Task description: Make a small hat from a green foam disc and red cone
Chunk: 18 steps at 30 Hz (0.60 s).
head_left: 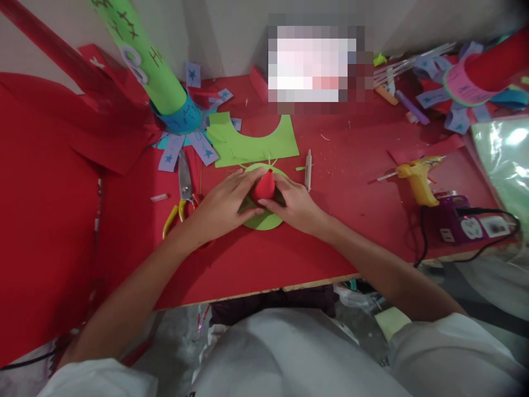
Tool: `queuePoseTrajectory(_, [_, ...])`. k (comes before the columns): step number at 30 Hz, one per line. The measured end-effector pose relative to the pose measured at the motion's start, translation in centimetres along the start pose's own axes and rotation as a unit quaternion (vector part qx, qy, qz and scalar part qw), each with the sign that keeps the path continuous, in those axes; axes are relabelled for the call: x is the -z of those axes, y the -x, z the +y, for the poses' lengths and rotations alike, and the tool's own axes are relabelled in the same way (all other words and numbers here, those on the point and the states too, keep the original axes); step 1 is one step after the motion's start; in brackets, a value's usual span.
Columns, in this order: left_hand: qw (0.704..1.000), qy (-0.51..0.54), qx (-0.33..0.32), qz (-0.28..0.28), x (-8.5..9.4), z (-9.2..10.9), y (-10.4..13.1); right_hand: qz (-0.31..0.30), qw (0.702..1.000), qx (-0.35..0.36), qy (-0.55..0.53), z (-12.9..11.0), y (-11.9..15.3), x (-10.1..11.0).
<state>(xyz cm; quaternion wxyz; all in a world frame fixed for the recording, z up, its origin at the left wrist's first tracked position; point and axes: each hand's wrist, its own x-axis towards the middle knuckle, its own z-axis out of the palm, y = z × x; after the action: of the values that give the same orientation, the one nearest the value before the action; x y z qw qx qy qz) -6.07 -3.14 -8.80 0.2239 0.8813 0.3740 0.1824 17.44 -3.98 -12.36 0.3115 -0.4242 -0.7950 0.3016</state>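
A small red cone stands, tip up, over a round green paper disc near the table's front middle. My left hand is closed round the cone's left side, its thumb low at the front. From the right, my right hand presses on the cone, its thumb meeting the other thumb's tip. Thin green strips stick out behind the disc. Just beyond lies a green sheet with a round cut-out. The cone's base is partly hidden by the fingers.
Scissors lie left of my left hand, a whitish pen right of the disc. A yellow glue gun and purple power box sit at the right. A green paper tube stands back left.
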Motion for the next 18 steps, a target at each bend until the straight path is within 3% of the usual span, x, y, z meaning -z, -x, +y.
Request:
queuePoseTrajectory(5, [0.999, -0.053, -0.006, -0.010, -1.8, -0.5, 0.8, 0.018, 1.000, 0.019, -0.008, 0.0, 0.2, -0.1])
queuePoseTrajectory(10, [0.993, -0.112, -0.012, -0.035, -2.0, -0.3, 1.2, 0.004, 1.000, 0.017, 0.004, -0.2, 0.3, 0.3])
queuePoseTrajectory(18, [0.993, -0.110, -0.023, -0.022, -2.3, -0.5, 1.3, 0.005, 1.000, 0.018, 0.007, -0.4, 0.5, 0.5])
